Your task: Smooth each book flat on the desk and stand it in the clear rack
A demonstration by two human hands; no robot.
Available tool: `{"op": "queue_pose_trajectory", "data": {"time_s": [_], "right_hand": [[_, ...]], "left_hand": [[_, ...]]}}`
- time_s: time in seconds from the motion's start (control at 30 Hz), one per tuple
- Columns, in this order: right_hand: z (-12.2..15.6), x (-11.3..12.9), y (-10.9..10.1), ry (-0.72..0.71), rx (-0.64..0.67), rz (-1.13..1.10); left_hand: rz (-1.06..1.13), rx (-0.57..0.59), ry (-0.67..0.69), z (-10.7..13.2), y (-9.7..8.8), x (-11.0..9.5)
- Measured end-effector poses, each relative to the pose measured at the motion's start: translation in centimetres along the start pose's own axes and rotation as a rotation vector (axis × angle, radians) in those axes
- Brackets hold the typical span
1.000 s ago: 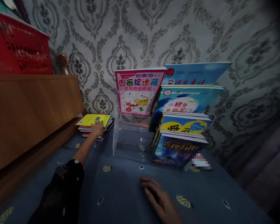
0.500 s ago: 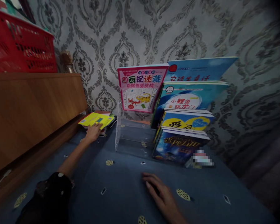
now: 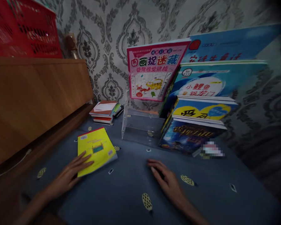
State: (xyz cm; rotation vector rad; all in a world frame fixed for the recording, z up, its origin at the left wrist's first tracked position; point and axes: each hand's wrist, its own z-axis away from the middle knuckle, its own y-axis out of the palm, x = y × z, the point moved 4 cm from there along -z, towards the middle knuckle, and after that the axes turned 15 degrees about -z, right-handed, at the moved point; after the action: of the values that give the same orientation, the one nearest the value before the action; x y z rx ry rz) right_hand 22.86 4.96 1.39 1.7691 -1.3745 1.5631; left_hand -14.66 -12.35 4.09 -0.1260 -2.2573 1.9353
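My left hand [image 3: 76, 168] holds a yellow book [image 3: 97, 150] by its lower left edge, fingers lying over the cover. The book has a small green picture and a barcode; its right corner curls up a little. My right hand [image 3: 165, 178] rests on the blue patterned cloth [image 3: 121, 190], fingers loosely bent with a gap to the thumb, holding nothing. Beyond the yellow book lies a stack of books [image 3: 103, 112], a reddish-brown and white cover on top. A clear acrylic rack [image 3: 140, 131] stands ahead, with a pink picture book [image 3: 158, 73] leaning in its upper left.
Blue books [image 3: 201, 81] fill the rack's right side in tiers, with a dark blue book [image 3: 189, 134] in front. A blurred patch [image 3: 213, 150] lies right of it. At left are a wooden cabinet [image 3: 39, 90] and a red basket [image 3: 37, 31]. Patterned wallpaper [image 3: 103, 40] rises behind.
My left hand has drawn the yellow book off the stack toward me, uncovering the reddish-brown and white cover. The view has shifted closer. My right hand stays on the cloth.
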Motion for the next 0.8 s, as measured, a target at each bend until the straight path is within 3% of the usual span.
{"op": "queue_pose_trajectory", "data": {"time_s": [0.1, 0.2, 0.3, 0.47, 0.6, 0.8], "right_hand": [[0.0, -0.1, 0.0, 0.0, -0.004, 0.003], [-0.1, 0.0, 0.1, -0.008, -0.003, 0.016], [-0.1, 0.3, 0.1, -0.023, 0.013, 0.019], [-0.1, 0.7, 0.2, -0.029, 0.019, 0.012], [0.0, 0.9, 0.3, -0.034, 0.019, 0.009], [0.1, 1.4, 0.2, -0.084, 0.031, 0.008]], "left_hand": [[-0.012, 0.034, -0.025, 3.4, -0.7, -0.7], [0.031, 0.088, -0.102, 4.0, -0.6, 1.0], [0.076, 0.083, -0.214, 1.9, 0.7, 4.0], [-0.031, 0.021, -0.557, -4.3, 3.3, 8.1], [-0.068, 0.035, -0.58, -7.4, 4.5, 8.4], [-0.144, 0.034, -0.481, -6.4, 5.3, 6.6]]}}
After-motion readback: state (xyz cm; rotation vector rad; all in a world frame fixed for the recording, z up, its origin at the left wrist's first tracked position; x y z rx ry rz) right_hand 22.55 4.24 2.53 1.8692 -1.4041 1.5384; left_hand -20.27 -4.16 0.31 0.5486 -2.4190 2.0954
